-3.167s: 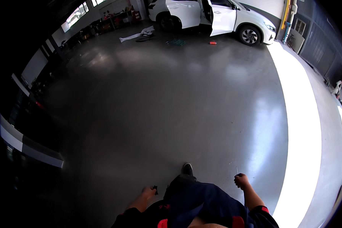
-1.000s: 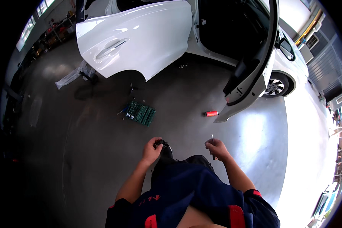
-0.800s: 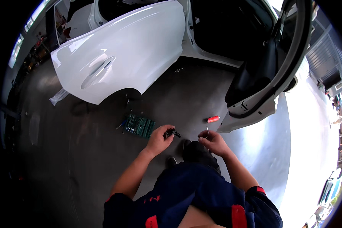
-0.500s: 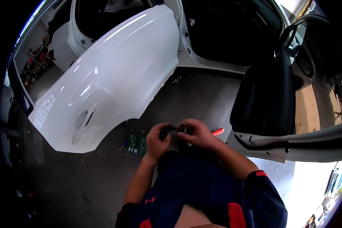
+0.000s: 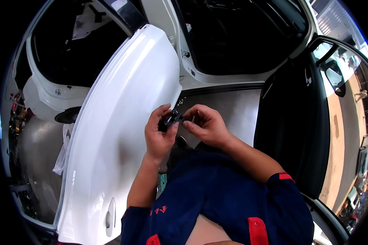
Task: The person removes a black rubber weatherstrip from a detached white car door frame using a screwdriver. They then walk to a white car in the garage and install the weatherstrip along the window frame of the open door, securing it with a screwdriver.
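Note:
A small black plastic part [image 5: 172,117] sits between the thumb and fingers of my left hand [image 5: 159,136]. My right hand [image 5: 208,125] is close beside it, thumb and fingertips pinched at the part's right side. What those fingertips grip is too small to make out. Both hands are in front of my body, just right of the white car door [image 5: 131,85], which stands open to my left. The fingers of my left hand partly cover the black part.
Another open door with a black inner panel [image 5: 294,126] stands at right. Ahead is the white door sill [image 5: 225,79] of the car. A green tool case [image 5: 162,181] shows beside my left forearm. Small white bits [image 5: 181,101] lie on the floor. Clear plastic [image 5: 64,149] hangs beyond the left door.
My view has shifted, and the left door now fills more of the left side. Both hands appear higher, with the black part still in my left. The red-handled object has left sight.

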Motion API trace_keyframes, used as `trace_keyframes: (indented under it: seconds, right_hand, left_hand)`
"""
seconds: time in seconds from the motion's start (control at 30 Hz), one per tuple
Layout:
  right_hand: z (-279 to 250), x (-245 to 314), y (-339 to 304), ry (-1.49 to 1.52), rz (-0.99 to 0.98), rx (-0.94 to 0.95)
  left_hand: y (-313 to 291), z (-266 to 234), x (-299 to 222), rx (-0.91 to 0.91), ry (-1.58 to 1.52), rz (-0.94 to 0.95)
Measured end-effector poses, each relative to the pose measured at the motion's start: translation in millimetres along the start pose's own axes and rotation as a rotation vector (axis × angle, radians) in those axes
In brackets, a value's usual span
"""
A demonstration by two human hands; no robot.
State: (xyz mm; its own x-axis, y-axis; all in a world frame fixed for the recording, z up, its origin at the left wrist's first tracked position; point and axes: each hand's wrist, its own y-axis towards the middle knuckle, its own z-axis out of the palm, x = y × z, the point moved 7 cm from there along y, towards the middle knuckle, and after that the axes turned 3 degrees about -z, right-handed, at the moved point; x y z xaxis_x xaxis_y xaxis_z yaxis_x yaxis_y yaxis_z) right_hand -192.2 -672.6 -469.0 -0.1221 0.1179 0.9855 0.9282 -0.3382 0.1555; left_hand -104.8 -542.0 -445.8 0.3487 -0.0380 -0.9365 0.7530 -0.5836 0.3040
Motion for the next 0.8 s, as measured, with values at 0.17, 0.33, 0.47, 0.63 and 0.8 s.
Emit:
trace_keyframes:
  seconds: [0.17,0.33,0.47,0.63,0.8]
  right_hand:
    - [-35,-4,53,0.038,-0.015,-0.127]
    - [-57,-11,130,0.022,-0.096,-0.03]
    - [-90,-26,195,0.029,-0.226,0.057]
    - [-136,-22,259,0.056,-0.416,0.196]
    - [-161,-54,290,0.242,-0.233,0.367]
  left_hand:
    - [64,24,30,0.128,-0.149,-0.083]
    - [125,24,66,0.066,-0.036,-0.063]
    - [172,42,84,-0.017,0.082,-0.219]
    - [219,68,83,-0.167,0.202,-0.067]
    - [249,97,76,-0.238,0.335,-0.146]
